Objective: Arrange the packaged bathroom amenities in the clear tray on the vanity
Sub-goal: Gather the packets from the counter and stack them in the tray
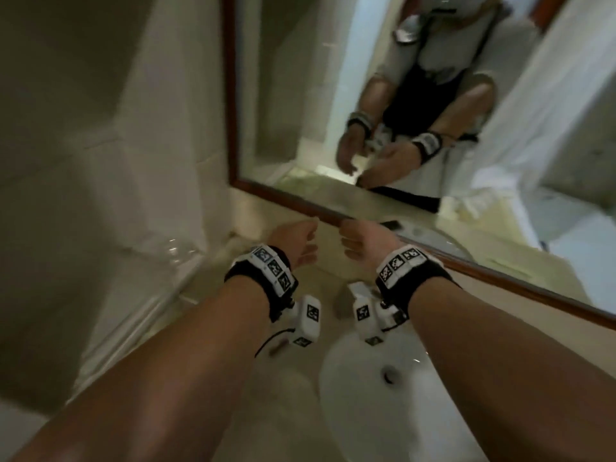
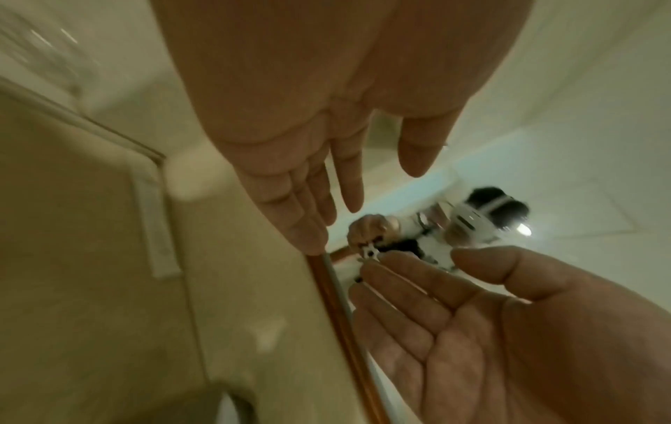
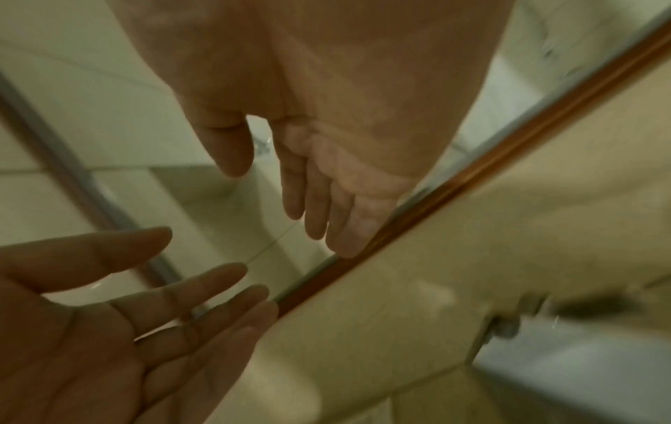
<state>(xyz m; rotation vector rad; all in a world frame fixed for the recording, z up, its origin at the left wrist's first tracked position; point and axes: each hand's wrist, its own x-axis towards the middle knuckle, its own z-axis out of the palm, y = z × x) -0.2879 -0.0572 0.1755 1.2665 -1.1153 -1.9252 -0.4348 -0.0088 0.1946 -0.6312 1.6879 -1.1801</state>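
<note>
While both my arms reach out over the vanity (image 1: 233,328), my left hand (image 1: 295,243) hangs in the air with its fingers straight and spread, holding nothing, just short of the wooden mirror frame (image 1: 300,205). A clear glass object (too blurred to name) stands by the tiled wall (image 1: 100,161) at the far left. My right hand (image 1: 361,241) floats just beside the left, palm turned inward, fingers loose and apart, also empty, its fingertips near the frame. Below my right wrist sits the white sink (image 1: 366,395). I cannot make out the clear tray or any packaged amenities in these blurred views.
</note>
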